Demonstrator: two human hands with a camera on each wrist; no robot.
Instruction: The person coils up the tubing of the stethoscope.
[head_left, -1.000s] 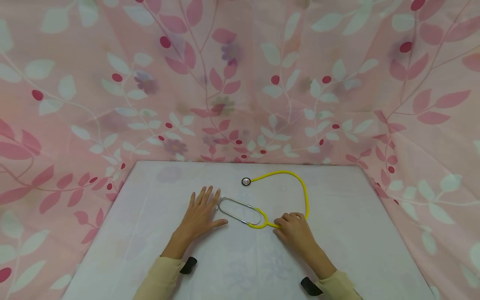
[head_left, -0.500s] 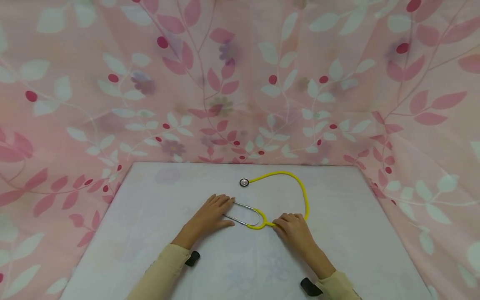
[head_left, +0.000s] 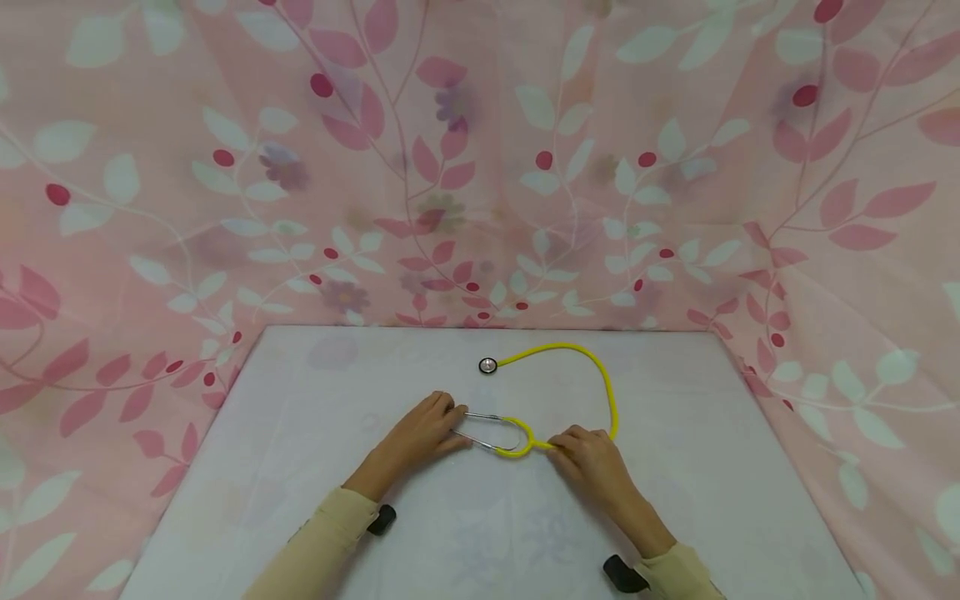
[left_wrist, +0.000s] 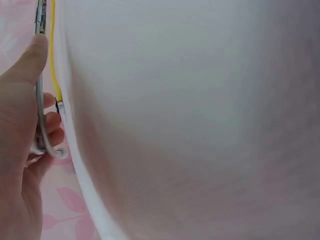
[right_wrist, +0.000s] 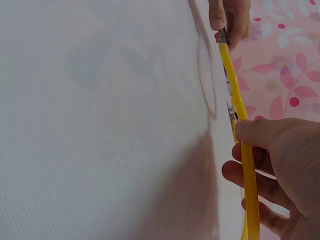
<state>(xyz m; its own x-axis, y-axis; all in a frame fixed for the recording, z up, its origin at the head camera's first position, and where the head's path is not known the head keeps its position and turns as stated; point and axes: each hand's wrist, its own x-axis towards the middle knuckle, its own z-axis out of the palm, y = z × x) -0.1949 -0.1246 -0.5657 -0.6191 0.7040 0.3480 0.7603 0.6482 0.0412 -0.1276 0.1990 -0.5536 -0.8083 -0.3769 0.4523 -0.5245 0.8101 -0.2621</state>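
Observation:
A yellow stethoscope is spread over the white-covered table, its round chest piece lying toward the back. My left hand holds the metal ear tubes near the earpiece end. In the left wrist view the thumb lies on a metal tube, fingers curled behind it, and a pale eartip shows below them. My right hand grips the yellow tubing just past the Y-junction. The right wrist view shows thumb and index finger pinching the tube, other fingers loosely curled behind it.
The table has a white cloth cover. Pink floral fabric hangs behind it and at both sides. A black wrist device sits at each cuff, the left one and the right one.
My left hand has moved right from beside the ear tubes, and its spread fingers have curled round them. My right hand keeps its grip on the tubing. The chest piece lies still.

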